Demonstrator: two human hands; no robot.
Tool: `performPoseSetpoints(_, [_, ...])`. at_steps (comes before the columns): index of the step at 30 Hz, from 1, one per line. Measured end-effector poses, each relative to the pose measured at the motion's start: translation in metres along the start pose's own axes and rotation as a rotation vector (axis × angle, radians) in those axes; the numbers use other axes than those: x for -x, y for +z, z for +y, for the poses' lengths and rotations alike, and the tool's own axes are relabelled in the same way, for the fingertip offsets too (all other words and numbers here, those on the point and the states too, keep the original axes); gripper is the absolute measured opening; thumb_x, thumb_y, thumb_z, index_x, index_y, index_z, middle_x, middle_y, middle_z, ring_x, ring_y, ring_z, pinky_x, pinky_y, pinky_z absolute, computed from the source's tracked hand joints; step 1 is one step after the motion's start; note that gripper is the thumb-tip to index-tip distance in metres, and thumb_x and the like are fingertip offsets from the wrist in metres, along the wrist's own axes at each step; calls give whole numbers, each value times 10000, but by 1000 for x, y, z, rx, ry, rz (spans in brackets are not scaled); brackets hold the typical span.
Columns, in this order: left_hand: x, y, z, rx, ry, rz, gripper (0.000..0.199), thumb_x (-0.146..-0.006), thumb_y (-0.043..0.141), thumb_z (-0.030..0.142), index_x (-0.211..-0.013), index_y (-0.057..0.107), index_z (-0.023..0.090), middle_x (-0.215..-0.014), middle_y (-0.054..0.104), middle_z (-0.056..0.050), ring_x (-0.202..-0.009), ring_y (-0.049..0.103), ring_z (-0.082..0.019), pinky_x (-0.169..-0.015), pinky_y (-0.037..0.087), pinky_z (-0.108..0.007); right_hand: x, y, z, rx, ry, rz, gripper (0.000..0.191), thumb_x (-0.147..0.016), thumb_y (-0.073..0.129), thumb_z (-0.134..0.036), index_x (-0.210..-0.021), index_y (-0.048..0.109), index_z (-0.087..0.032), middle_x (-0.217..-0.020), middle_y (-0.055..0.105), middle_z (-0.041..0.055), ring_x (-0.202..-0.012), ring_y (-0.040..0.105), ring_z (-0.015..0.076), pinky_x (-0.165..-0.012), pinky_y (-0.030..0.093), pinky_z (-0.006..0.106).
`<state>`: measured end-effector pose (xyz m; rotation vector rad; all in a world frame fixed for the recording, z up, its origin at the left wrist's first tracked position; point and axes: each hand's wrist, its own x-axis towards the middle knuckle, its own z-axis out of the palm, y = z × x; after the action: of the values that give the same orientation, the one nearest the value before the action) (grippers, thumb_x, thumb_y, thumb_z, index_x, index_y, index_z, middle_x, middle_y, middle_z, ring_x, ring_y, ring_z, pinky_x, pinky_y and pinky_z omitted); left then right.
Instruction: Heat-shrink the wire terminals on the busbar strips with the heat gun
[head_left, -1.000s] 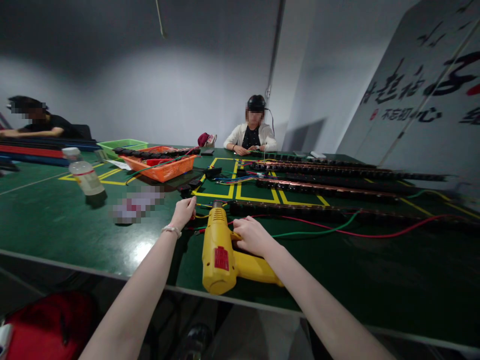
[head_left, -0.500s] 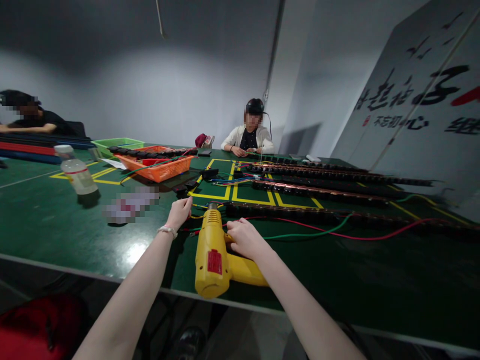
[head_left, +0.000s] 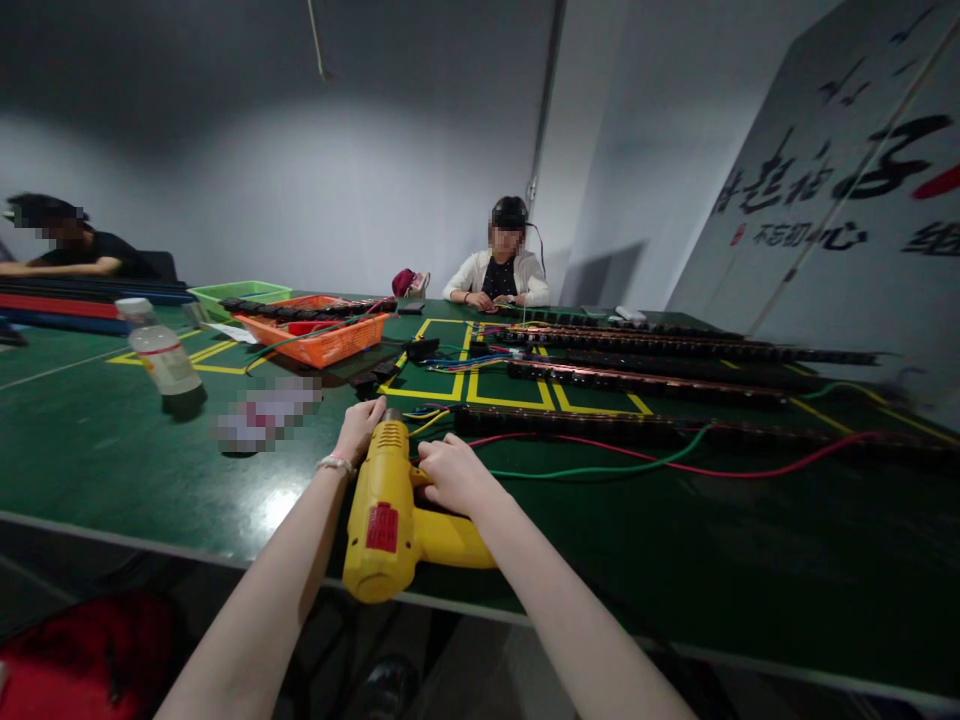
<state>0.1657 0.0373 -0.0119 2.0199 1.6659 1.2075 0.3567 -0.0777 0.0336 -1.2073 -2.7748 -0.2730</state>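
A yellow heat gun [head_left: 379,475] is held low above the front of the green table, its metal nozzle pointing away from me. My right hand [head_left: 457,478] is closed around its handle, near the trigger. Just left of the nozzle is my left hand [head_left: 361,428], with curled fingers; what they pinch is hidden. Yellow wires [head_left: 429,420] run out past the nozzle to the end of a long dark wrapped strip [head_left: 570,424]. A red wire [head_left: 772,474] and a green wire [head_left: 600,472] trail along the strip's near side.
An orange basket [head_left: 322,350] holding a dark strip stands beside a green basket [head_left: 240,291]. A bottle [head_left: 166,360] and a blurred flat item [head_left: 266,415] lie to the left. More strips [head_left: 645,378] cross the right side. Two people sit around the table [head_left: 135,480].
My right hand has moved the heat gun left, bringing its nozzle close beside my left hand. My left hand has stayed nearly in place, fingers still curled.
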Motion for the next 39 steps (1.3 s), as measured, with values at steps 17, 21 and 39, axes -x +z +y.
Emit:
performPoseSetpoints(17, [6,-1,6,26,-22,5,491,-842,318,504,-489,418,179,-459,452,12,-478,389,-102,-508,271,-243,18,0,18,-62,25,-30,170,-795,596,-295,-796,673,-144,-901,605,43,-827,545,156,-804,302,313])
performPoseSetpoints(21, [7,-1,6,74,-50,-32,523,-850,314,512,-461,445,188,-425,503,-4,-434,441,-112,-515,327,-237,29,-3,26,-70,51,-35,138,-779,608,-271,-771,669,-147,-905,610,37,-804,541,149,-795,311,308])
performPoseSetpoints(39, [6,0,2,25,-17,-48,523,-859,309,507,-473,460,187,-443,526,-6,-466,486,-121,-545,342,-235,49,-4,40,-93,110,-29,101,-772,612,-226,-795,669,-146,-943,608,47,-869,554,162,-859,340,308])
